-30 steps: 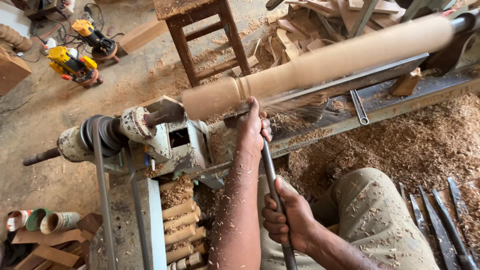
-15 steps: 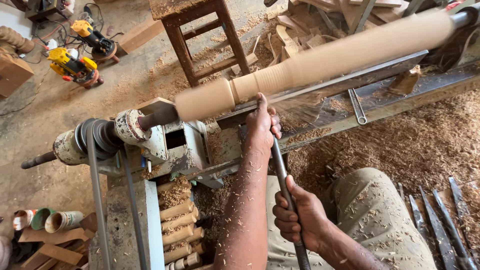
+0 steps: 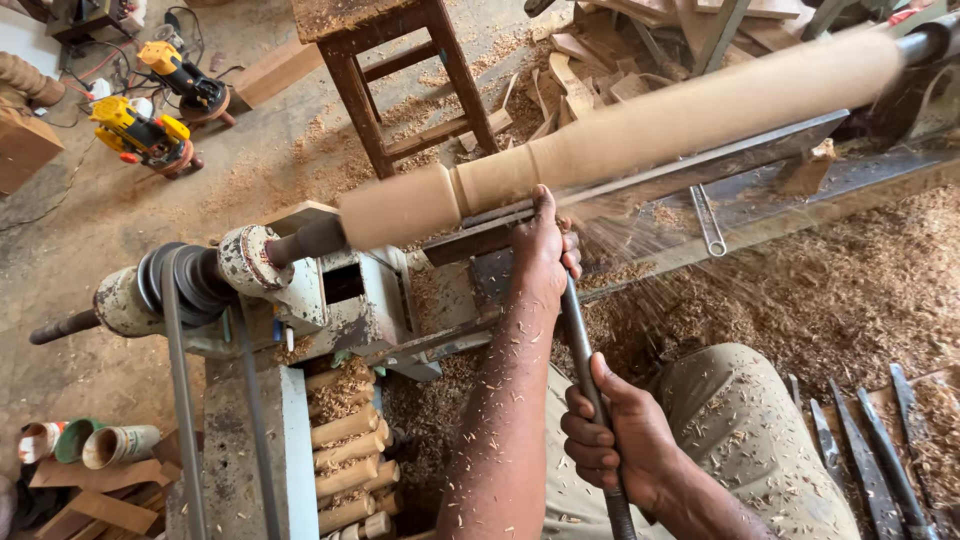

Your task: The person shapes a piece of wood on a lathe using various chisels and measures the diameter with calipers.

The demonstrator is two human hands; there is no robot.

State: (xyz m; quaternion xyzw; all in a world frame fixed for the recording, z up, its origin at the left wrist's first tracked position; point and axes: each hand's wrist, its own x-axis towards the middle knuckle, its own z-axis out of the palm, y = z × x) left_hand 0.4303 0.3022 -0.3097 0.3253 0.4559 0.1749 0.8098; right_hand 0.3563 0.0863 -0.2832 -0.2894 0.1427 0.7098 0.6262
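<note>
Wooden and pale, the long spindle (image 3: 640, 130) lies across the lathe (image 3: 330, 290), blurred with spin, one end fixed at the headstock. Just below the spindle, the left hand (image 3: 545, 255) presses down over the front of a long metal turning chisel (image 3: 580, 350), fingers clenched around it on the tool rest. Nearer the body, the right hand (image 3: 610, 440) grasps its handle tightly. Shavings (image 3: 800, 290) spray away beneath the spindle.
</note>
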